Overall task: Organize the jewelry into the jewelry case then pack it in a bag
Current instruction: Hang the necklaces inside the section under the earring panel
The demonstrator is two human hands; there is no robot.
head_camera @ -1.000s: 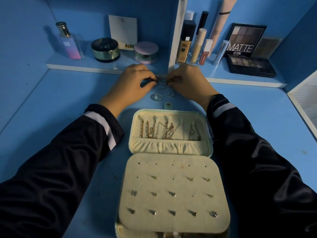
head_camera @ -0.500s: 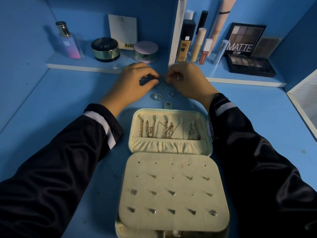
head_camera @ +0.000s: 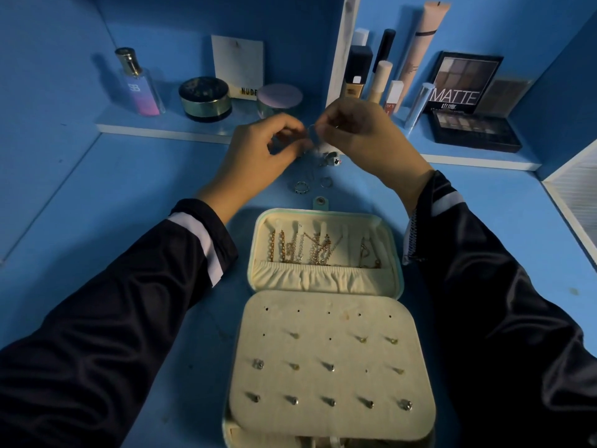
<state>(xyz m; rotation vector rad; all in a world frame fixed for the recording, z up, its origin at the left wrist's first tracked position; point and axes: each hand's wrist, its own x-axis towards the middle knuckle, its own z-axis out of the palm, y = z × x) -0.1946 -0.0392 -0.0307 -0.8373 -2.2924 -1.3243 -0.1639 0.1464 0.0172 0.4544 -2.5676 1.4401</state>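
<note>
An open cream jewelry case [head_camera: 326, 415] lies in front of me on the blue desk. Its lid [head_camera: 326, 282] holds several gold chains [head_camera: 307, 250] behind an elastic pocket. Its panel carries several stud earrings [head_camera: 329, 367]. Beyond the case, my left hand [head_camera: 258, 153] and my right hand [head_camera: 361, 137] are raised together and pinch a thin silver ring [head_camera: 310, 132] between their fingertips. Loose silver rings [head_camera: 302, 187] and a chunkier ring [head_camera: 332, 160] lie on the desk beneath the hands.
A low shelf [head_camera: 161, 130] behind holds a perfume bottle [head_camera: 139, 85], a dark jar [head_camera: 205, 98], a pink compact [head_camera: 279, 100] and a card. Right of a white divider stand makeup tubes [head_camera: 381, 82] and eyeshadow palettes [head_camera: 468, 98]. A white panel [head_camera: 575, 195] juts in at right.
Both hands have lifted off the desk with the thin ring pinched between them. The rings that they covered now show on the desk.
</note>
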